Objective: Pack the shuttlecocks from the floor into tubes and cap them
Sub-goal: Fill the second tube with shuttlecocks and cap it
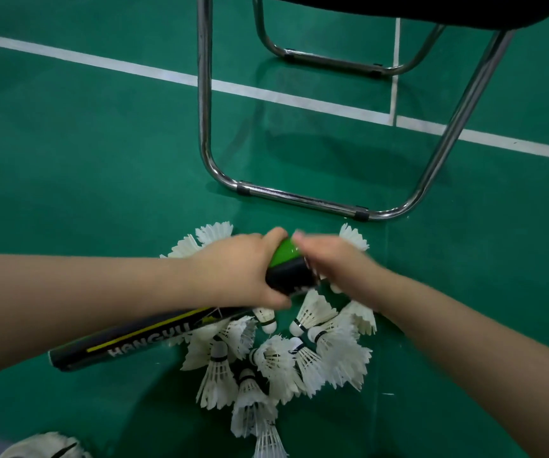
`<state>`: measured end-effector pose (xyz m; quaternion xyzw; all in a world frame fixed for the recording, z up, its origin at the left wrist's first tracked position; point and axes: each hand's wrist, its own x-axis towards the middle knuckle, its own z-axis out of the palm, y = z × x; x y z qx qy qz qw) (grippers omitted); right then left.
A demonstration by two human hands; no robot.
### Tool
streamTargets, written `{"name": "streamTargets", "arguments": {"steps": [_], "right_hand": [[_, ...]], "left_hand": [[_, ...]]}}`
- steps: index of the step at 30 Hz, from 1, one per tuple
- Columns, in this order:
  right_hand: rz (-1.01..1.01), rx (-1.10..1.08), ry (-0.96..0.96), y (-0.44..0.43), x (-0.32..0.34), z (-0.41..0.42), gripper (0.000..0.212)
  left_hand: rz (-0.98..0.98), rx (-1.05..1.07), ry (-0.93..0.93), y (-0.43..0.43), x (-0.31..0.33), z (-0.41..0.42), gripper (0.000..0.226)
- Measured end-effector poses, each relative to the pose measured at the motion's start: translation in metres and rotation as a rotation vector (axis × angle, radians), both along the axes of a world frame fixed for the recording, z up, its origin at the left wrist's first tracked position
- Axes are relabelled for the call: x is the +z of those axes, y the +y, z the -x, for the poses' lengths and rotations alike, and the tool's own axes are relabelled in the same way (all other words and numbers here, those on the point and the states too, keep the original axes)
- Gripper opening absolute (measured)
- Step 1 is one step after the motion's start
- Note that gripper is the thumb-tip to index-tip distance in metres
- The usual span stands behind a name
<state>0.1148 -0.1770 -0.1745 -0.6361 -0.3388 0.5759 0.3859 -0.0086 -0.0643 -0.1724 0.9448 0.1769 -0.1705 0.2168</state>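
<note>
My left hand (240, 269) gripping the tube (141, 338), fingers (278, 300) curling round it, my blurred right hand (335, 262) seemingly pinching its cap (284, 252), shuttlecocks (279, 361) lying heaped on the floor (101, 160).

Green badminton-court floor (84, 143) with white lines (101, 61) carries a loose pile of white feather shuttlecocks (279, 361) and, just beyond it, a chair's 2 chrome floor rails (302, 201).

You have one black tube with a yellow stripe (141, 338), one glossy green round cap (284, 252), at least a dozen white feather shuttlecocks (312, 310) heaped too tightly to count exactly, one chrome-legged chair with a black seat (205, 94), and two bare hands, your left hand (233, 269) and right hand (335, 262).
</note>
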Motion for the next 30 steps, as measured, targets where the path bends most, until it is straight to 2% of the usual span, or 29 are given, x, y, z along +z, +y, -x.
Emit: {"name": "streamTargets", "arguments": {"steps": [3, 5, 7, 9, 14, 16, 17, 19, 21, 23, 26, 30], "right_hand": [[-0.074, -0.446, -0.126, -0.002, -0.012, -0.042, 0.032], [0.039, -0.531, -0.350, -0.013, -0.029, -0.065, 0.027], [0.201, -0.450, -0.548, -0.028, -0.048, -0.077, 0.019], [0.328, -0.306, -0.683, -0.043, -0.064, -0.078, 0.021], [0.324, -0.006, -0.977, -0.058, -0.089, -0.073, 0.037], [0.343, 0.049, -1.058, -0.057, -0.097, -0.072, 0.047], [0.368, 0.032, -1.051, -0.057, -0.101, -0.072, 0.051], [0.428, -0.081, -0.908, -0.058, -0.106, -0.073, 0.056], [0.485, -0.194, -0.721, -0.061, -0.109, -0.074, 0.050], [0.497, -0.208, -0.666, -0.062, -0.109, -0.077, 0.038], [0.384, -0.263, -0.634, -0.060, -0.100, -0.079, 0.027], [0.143, -0.515, -0.355, -0.047, -0.066, -0.071, 0.019]], "left_hand": [[0.053, 0.113, -0.027, 0.010, 0.004, -0.007, 0.074], [0.066, 0.159, -0.011, 0.014, 0.001, -0.005, 0.078], [0.064, 0.176, 0.021, 0.018, -0.002, 0.001, 0.077], [0.054, 0.171, 0.044, 0.020, -0.006, 0.005, 0.076], [0.039, 0.167, 0.081, 0.017, -0.013, 0.002, 0.077], [0.055, 0.176, 0.078, 0.016, -0.014, -0.002, 0.076], [0.064, 0.180, 0.077, 0.015, -0.014, -0.003, 0.076], [0.071, 0.178, 0.074, 0.013, -0.015, -0.005, 0.078], [0.068, 0.169, 0.074, 0.010, -0.016, -0.006, 0.080], [0.066, 0.161, 0.079, 0.007, -0.016, -0.005, 0.079], [0.072, 0.162, 0.089, 0.006, -0.015, -0.004, 0.078], [0.064, 0.180, 0.081, 0.010, -0.014, -0.004, 0.078]]}}
